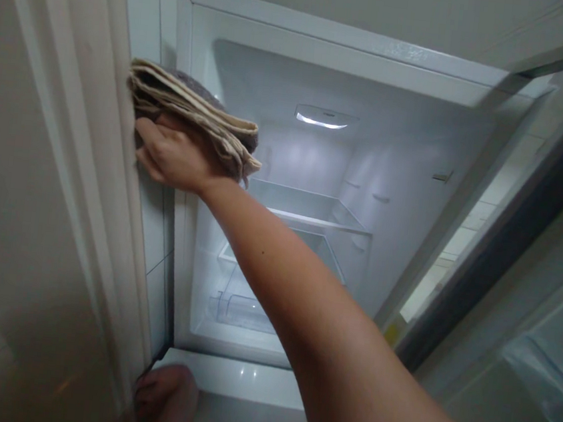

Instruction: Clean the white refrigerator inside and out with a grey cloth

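Note:
My right hand (174, 153) is closed on a folded grey-brown cloth (197, 105) with pale edges. The arm crosses the view from the lower right. Cloth and hand overlap the left front edge of an open, lit refrigerator (194, 61); whether the cloth touches it I cannot tell. Low on the left, my left hand (164, 397) has its fingers curled in beside a pale door frame (117, 288). What those fingers grip is hidden in shadow.
Inside the refrigerator are glass shelves (305, 220), a clear drawer (245, 311) and a lamp (326, 117). Its open door (504, 295) with a dark seal stands to the right. Tiled wall (146, 224) shows between refrigerator and door frame. A white ledge (243, 381) lies below.

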A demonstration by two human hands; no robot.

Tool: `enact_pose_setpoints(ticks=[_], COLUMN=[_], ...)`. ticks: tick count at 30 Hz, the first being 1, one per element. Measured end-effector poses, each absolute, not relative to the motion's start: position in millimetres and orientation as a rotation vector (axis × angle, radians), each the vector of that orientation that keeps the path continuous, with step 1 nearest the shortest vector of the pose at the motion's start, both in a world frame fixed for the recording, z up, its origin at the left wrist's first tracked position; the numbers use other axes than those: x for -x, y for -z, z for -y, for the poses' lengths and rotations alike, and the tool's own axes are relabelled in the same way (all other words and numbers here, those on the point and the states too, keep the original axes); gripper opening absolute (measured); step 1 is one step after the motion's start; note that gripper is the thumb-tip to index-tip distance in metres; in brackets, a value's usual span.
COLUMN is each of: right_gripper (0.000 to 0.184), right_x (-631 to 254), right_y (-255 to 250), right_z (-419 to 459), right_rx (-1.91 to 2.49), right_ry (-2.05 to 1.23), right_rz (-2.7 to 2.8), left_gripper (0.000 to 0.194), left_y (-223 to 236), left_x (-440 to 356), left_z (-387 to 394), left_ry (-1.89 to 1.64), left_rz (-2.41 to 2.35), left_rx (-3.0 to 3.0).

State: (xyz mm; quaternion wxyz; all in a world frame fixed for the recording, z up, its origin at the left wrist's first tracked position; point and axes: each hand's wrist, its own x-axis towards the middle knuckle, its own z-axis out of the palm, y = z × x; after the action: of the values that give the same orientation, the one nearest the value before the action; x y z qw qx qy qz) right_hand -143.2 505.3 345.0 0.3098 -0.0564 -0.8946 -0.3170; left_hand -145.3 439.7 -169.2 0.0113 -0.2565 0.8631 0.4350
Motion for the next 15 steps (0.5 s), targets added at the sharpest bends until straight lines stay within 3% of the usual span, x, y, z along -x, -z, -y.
enact_pose_setpoints(ticks=[4,11,15], right_gripper=[0.033,0.029,0.029], right_x=[135.5,130.7,133.4], right_y=[-315.2,-259.1,-226.0], right_z=[-498.7,-499.8,-502.0], right_rx=[0.143,0.074,0.018], right_ry=[0.89,0.832,0.828], right_rz=[2.403,2.475,2.515], left_gripper=[0.037,0.044,0.037], left_y=[168.6,167.1,167.2], left_x=[147.0,151.2,154.1], left_z=[-440.0,-440.4,-441.6], left_ry=[-1.358,-1.35,-1.397], left_rz=[-2.699,-2.725,-2.719], left_rx=[0.8,0.58,0.415])
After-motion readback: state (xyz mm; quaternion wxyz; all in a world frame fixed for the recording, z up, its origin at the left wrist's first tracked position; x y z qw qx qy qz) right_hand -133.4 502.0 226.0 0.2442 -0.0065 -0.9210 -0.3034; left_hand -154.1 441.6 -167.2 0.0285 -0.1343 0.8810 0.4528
